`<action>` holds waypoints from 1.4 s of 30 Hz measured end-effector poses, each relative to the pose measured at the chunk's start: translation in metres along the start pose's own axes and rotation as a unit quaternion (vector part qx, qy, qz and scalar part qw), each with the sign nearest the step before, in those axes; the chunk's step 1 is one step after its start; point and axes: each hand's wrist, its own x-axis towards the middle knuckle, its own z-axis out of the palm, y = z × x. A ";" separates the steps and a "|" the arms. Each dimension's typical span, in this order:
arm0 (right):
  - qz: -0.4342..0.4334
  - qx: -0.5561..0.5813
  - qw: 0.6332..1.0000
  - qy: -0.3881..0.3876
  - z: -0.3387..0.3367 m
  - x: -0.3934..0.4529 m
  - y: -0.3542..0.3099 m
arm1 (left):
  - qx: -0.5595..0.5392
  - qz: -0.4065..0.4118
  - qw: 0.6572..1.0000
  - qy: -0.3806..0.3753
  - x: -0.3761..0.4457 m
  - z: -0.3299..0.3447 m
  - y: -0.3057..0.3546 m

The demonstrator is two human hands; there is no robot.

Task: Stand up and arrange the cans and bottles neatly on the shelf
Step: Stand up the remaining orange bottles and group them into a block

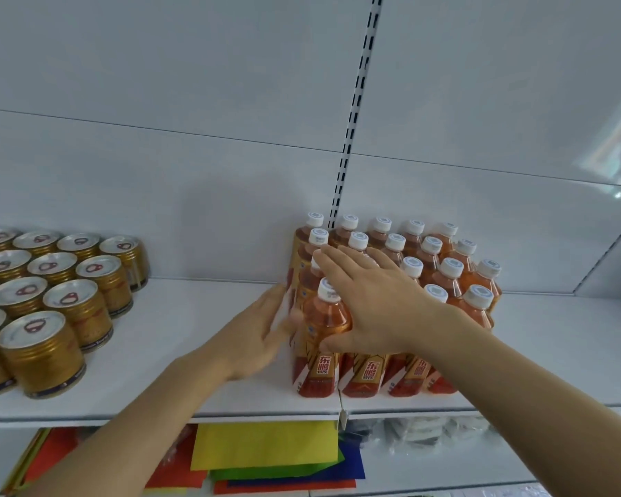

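Several orange drink bottles with white caps stand upright in tight rows on the white shelf, right of centre. My right hand lies flat over the caps of the left rows, thumb against the front-left bottle. My left hand is open, fingers together, with its fingertips at the left side of the bottle block; it is motion-blurred. Several gold cans with silver pull-tab lids stand upright in rows at the shelf's left end.
A bare stretch of shelf separates cans and bottles. A slotted upright runs up the white back panel. On the lower shelf lie coloured sheets and packs in clear wrap.
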 end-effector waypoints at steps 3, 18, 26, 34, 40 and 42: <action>-0.004 -0.005 1.000 -0.005 -0.001 0.002 0.000 | -0.082 -0.050 0.993 0.073 0.021 -0.002 0.002; -0.023 0.020 0.999 0.013 0.000 -0.001 0.001 | -0.352 0.017 0.934 0.054 0.077 0.024 0.024; -0.035 0.031 0.999 0.017 0.000 0.000 0.004 | -0.279 0.053 0.954 0.094 0.100 0.013 0.015; -0.034 0.052 0.998 0.019 0.002 -0.002 0.004 | -0.200 0.062 0.973 0.094 0.112 0.013 -0.015; -0.028 0.051 0.998 0.013 0.002 -0.002 0.003 | -0.155 0.074 0.980 0.102 0.111 0.015 -0.016; -0.026 0.051 0.998 0.016 0.001 -0.002 0.002 | -0.161 0.063 0.980 0.095 0.109 0.011 -0.014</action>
